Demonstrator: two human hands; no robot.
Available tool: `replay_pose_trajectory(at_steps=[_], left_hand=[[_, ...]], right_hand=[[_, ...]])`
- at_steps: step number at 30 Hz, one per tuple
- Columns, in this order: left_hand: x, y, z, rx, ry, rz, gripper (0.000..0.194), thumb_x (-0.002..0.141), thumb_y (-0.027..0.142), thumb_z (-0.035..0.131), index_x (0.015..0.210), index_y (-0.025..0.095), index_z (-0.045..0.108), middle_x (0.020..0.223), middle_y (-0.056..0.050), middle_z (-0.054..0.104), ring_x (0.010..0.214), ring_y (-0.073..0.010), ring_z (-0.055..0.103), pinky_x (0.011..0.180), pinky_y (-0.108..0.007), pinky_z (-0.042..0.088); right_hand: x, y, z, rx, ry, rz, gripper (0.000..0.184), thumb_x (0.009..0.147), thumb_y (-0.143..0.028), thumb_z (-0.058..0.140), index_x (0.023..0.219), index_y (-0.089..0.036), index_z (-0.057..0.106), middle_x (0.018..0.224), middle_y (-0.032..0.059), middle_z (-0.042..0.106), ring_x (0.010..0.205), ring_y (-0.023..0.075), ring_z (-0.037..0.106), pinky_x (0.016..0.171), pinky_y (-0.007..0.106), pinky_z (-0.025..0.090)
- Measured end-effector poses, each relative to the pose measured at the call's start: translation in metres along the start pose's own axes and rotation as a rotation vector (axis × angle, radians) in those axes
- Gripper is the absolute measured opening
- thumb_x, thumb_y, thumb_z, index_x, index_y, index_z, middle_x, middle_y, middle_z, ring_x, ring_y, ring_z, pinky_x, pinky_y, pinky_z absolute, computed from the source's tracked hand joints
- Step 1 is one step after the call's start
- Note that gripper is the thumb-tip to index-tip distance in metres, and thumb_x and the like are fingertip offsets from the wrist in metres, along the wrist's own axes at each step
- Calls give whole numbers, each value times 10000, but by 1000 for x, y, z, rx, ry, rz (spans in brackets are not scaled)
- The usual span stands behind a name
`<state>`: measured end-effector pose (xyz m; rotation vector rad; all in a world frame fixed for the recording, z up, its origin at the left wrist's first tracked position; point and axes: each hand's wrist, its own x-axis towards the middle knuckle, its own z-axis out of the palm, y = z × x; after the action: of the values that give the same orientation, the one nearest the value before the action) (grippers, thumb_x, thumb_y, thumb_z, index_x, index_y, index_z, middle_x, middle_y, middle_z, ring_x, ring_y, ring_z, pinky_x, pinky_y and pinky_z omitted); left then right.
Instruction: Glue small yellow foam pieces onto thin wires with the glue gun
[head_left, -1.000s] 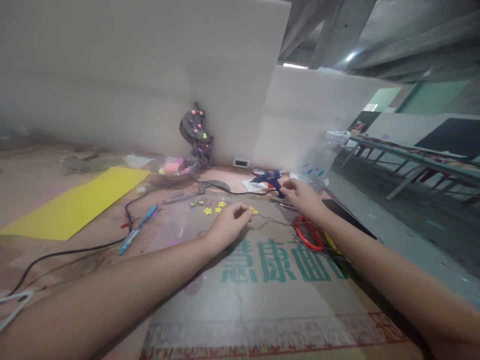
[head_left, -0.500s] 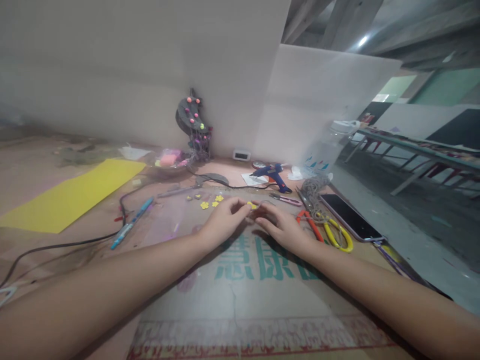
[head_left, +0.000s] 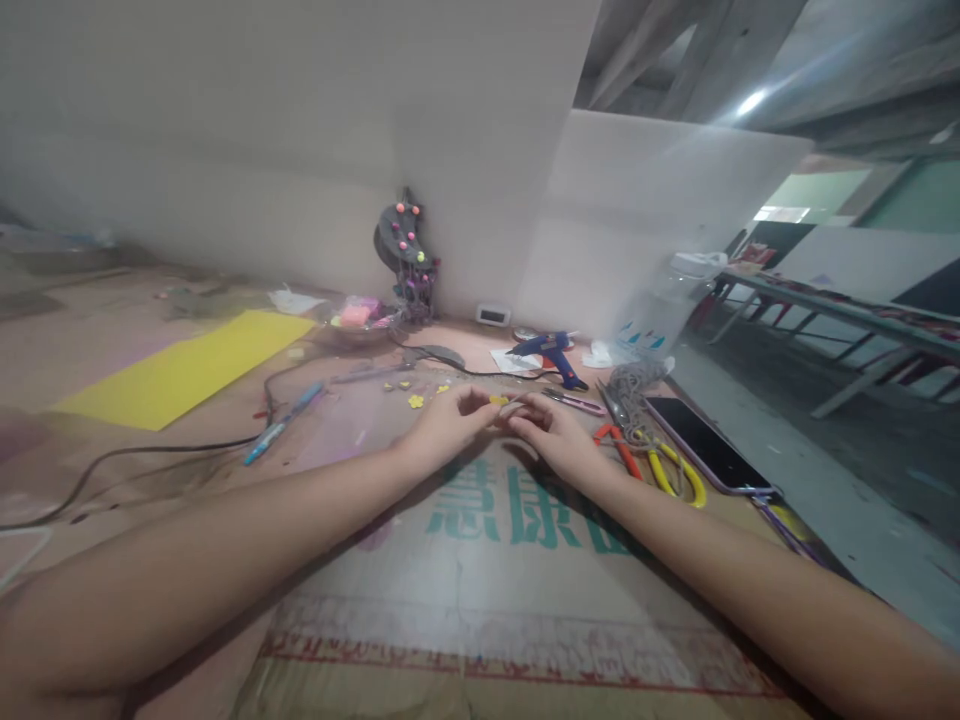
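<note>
My left hand (head_left: 451, 422) is closed in a pinch at the middle of the work surface, its thumb and forefinger on a small yellow flower (head_left: 498, 400). Almost touching it from the right, my right hand (head_left: 556, 432) has its fingers curled together around a thin, pale strand-like piece, too small and blurred to name surely. Left of the hands, a loose yellow flower (head_left: 416, 402) lies on the covered tabletop, with smaller yellow bits beyond it. Fingers partly hide what lies between the hands.
A blue glue gun (head_left: 551, 352) lies behind the hands, its cord running left. Yellow-handled scissors (head_left: 667, 470), red-handled pliers (head_left: 619, 448), grey yarn (head_left: 634, 385) and a phone (head_left: 709, 445) are at right. Yellow sheet (head_left: 191, 370) and blue pen (head_left: 283, 424) lie left. A decorated grey crescent (head_left: 397, 240) stands behind.
The view has turned slightly left, so the background sits further right. My right fingers have curled in more, and both hands have drawn slightly closer around the yellow flower.
</note>
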<state>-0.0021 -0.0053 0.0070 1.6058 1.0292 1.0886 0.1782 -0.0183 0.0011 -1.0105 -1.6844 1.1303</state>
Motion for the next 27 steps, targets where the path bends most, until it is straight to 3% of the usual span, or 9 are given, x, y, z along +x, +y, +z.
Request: replay_pose_trajectory(at_steps=[4, 9, 19, 27], left_hand=[[1, 0, 1, -13, -4, -5, 213, 746, 348, 640, 798, 148, 589, 775, -37, 674, 720, -162, 613, 670, -271, 456], [0, 6, 3, 24, -10, -89, 256, 716, 380, 655, 785, 139, 604, 717, -23, 648, 664, -154, 589, 598, -256, 433], [-2, 7, 6, 76, -34, -50, 261, 702, 400, 643, 757, 156, 571, 699, 0, 612, 641, -143, 558, 566, -245, 399], [-1, 4, 7, 84, -101, -27, 262, 754, 419, 620, 746, 174, 532, 574, 40, 525, 533, -112, 490, 492, -221, 351]], right_hand=[[3, -1, 0, 96, 15, 44, 326, 781, -374, 676, 1047, -196, 612, 834, 18, 698, 811, 178, 675, 801, 344, 542], [2, -5, -1, 11, 93, 83, 193, 755, -373, 686, 787, -183, 665, 769, 14, 689, 729, 159, 638, 740, 308, 521], [2, -4, -3, -60, 121, 58, 213, 765, -394, 683, 737, -184, 657, 744, 11, 686, 705, 153, 613, 708, 284, 470], [-2, -10, -5, -46, 140, 66, 191, 737, -379, 695, 731, -191, 663, 721, -6, 660, 683, 148, 590, 679, 276, 456]])
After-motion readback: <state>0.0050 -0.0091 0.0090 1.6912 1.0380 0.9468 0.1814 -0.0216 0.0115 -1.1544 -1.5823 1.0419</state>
